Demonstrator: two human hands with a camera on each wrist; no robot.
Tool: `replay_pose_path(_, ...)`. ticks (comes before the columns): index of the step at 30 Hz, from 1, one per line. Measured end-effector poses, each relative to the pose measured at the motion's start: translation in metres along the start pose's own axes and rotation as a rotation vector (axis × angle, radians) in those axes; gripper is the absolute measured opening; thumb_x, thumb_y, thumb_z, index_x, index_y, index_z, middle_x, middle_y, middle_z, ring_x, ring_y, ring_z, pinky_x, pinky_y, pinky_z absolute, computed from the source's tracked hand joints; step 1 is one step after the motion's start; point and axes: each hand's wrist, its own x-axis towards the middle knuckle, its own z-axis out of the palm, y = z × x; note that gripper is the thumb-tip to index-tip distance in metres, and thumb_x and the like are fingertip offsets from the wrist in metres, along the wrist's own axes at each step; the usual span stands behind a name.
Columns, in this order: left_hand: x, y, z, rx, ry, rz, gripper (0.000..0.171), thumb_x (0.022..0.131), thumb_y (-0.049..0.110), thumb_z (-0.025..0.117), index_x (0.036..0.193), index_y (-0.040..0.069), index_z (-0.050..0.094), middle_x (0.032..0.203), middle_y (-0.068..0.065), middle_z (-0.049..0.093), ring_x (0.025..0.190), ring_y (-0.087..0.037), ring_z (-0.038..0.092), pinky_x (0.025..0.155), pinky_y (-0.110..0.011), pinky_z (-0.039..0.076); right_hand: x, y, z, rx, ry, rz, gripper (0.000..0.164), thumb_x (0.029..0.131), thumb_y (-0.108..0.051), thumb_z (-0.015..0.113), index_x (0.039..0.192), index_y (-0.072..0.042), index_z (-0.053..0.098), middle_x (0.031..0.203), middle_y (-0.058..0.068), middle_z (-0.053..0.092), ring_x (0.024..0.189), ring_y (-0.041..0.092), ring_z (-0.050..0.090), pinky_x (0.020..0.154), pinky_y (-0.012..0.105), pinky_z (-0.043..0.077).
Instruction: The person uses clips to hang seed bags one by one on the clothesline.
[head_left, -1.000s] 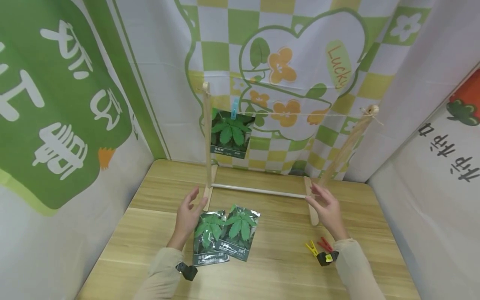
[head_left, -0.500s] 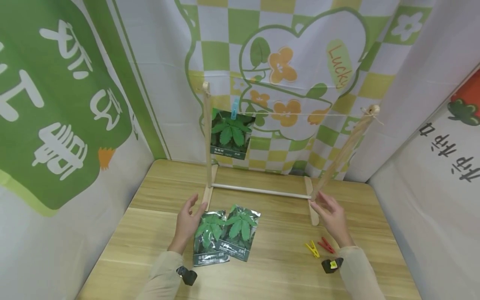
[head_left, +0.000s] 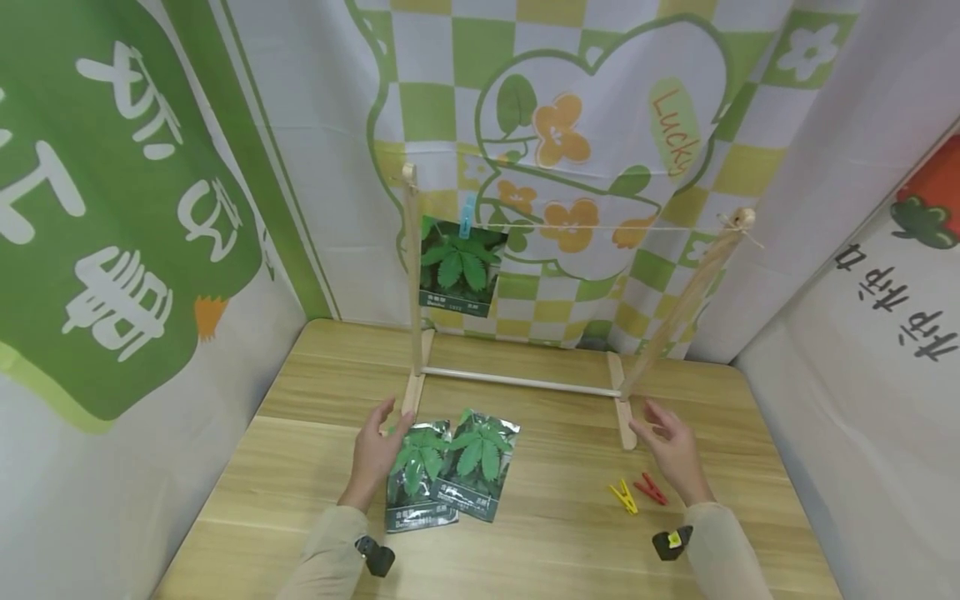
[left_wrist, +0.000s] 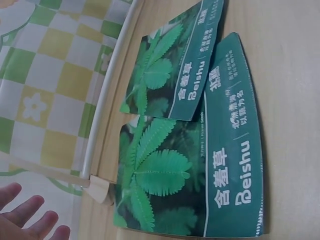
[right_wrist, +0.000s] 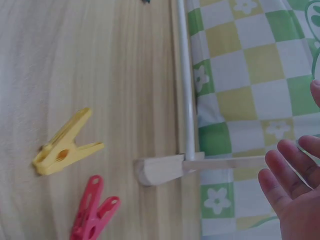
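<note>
My left hand (head_left: 377, 447) is held with relaxed fingers beside the left foot of a wooden frame, near two overlapping seed packets. One packet (head_left: 415, 492) lies partly under the other packet (head_left: 480, 462); both show a green leaf. My right hand (head_left: 670, 442), fingers loosely spread and holding nothing, is by the frame's right foot (head_left: 626, 423). A third packet (head_left: 459, 271) hangs from the frame's string (head_left: 585, 227) by a blue clothespin (head_left: 467, 218). In front of my right hand lie a yellow clothespin (right_wrist: 65, 147) and a red clothespin (right_wrist: 92, 212).
The frame has a left post (head_left: 415, 275), a leaning right post (head_left: 682, 308) and a white rod (head_left: 517, 382) joining them low down. A checkered curtain (head_left: 423, 112) hangs close behind. The wooden table (head_left: 555, 533) extends toward me, with cloth walls at both sides.
My right hand has come away from the base of the right post, moving toward me and slightly right. My left hand has drawn slightly nearer to me. The packets and clothespins stay where they were.
</note>
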Motion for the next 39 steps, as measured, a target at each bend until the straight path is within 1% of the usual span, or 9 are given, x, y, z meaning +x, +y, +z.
replay_pose_path(4,0.0,-0.003,0.001,0.009,-0.007,-0.022,0.07,0.094,0.047,0.059,0.147,0.007,0.037,0.152,-0.021,0.039,0.141,-0.043,0.034,0.112,-0.061,0.031,-0.003,0.005,0.0,0.004,-0.004,0.026,0.056,0.094,-0.024,0.065,0.139,0.004,0.048,0.132,0.024,0.057,0.119,0.034,0.055,0.1,0.034,0.049)
replay_pose_path(7,0.0,-0.005,0.001,0.026,-0.014,-0.035,0.071,0.095,0.048,0.058,0.148,0.007,0.036,0.152,-0.02,0.039,0.141,-0.042,0.033,0.114,-0.061,0.029,-0.005,0.009,0.001,0.003,-0.01,0.034,0.056,0.095,-0.022,0.064,0.14,0.005,0.046,0.133,0.026,0.056,0.12,0.038,0.055,0.103,0.049,0.046)
replay_pose_path(9,0.0,-0.007,0.001,0.039,-0.016,-0.041,0.071,0.095,0.048,0.058,0.148,0.006,0.036,0.152,-0.021,0.038,0.141,-0.043,0.033,0.114,-0.061,0.028,-0.006,0.011,0.001,0.005,-0.013,0.042,0.056,0.095,-0.022,0.064,0.139,0.007,0.046,0.134,0.027,0.055,0.121,0.04,0.054,0.104,0.053,0.044)
replay_pose_path(16,0.0,-0.013,0.004,0.055,-0.016,-0.073,0.069,0.095,0.045,0.058,0.147,0.005,0.036,0.151,-0.023,0.039,0.139,-0.045,0.035,0.111,-0.061,0.032,-0.011,0.021,0.002,-0.01,-0.023,0.089,0.058,0.095,-0.026,0.064,0.139,0.007,0.047,0.134,0.027,0.055,0.121,0.042,0.055,0.103,0.054,0.045)
replay_pose_path(23,0.001,-0.02,0.007,0.064,-0.017,-0.119,0.079,0.092,0.059,0.055,0.147,0.005,0.037,0.15,-0.025,0.04,0.138,-0.045,0.036,0.11,-0.06,0.035,-0.014,0.035,0.003,-0.022,-0.068,0.14,0.064,0.095,-0.035,0.063,0.143,0.003,0.044,0.139,0.026,0.052,0.126,0.039,0.052,0.105,0.052,0.044)
replay_pose_path(26,-0.001,-0.022,0.009,0.071,-0.023,-0.132,0.077,0.094,0.056,0.055,0.147,0.003,0.036,0.15,-0.026,0.038,0.139,-0.046,0.035,0.111,-0.06,0.034,-0.015,0.041,0.004,-0.024,-0.067,0.14,0.063,0.095,-0.034,0.064,0.142,0.003,0.045,0.137,0.027,0.053,0.124,0.04,0.053,0.104,0.051,0.046)
replay_pose_path(31,-0.002,-0.024,0.011,0.088,-0.025,-0.156,0.073,0.096,0.05,0.054,0.146,0.001,0.035,0.15,-0.028,0.037,0.138,-0.048,0.035,0.111,-0.059,0.034,-0.019,0.051,0.006,-0.029,-0.055,0.155,0.059,0.095,-0.029,0.064,0.14,0.005,0.047,0.134,0.026,0.056,0.12,0.039,0.057,0.099,0.042,0.051)
replay_pose_path(35,-0.003,-0.026,0.012,0.091,-0.023,-0.166,0.075,0.096,0.053,0.053,0.146,0.001,0.036,0.149,-0.029,0.037,0.137,-0.048,0.036,0.111,-0.059,0.035,-0.023,0.061,0.006,-0.067,-0.086,0.168,0.06,0.096,-0.03,0.063,0.14,0.007,0.045,0.134,0.026,0.056,0.12,0.04,0.056,0.1,0.046,0.05)
replay_pose_path(39,-0.004,-0.028,0.013,0.108,-0.026,-0.181,0.073,0.096,0.051,0.053,0.146,0.0,0.036,0.149,-0.03,0.037,0.137,-0.048,0.037,0.111,-0.058,0.035,-0.028,0.069,0.008,-0.085,-0.121,0.189,0.063,0.096,-0.033,0.062,0.142,0.007,0.042,0.135,0.027,0.055,0.122,0.04,0.055,0.102,0.05,0.047)
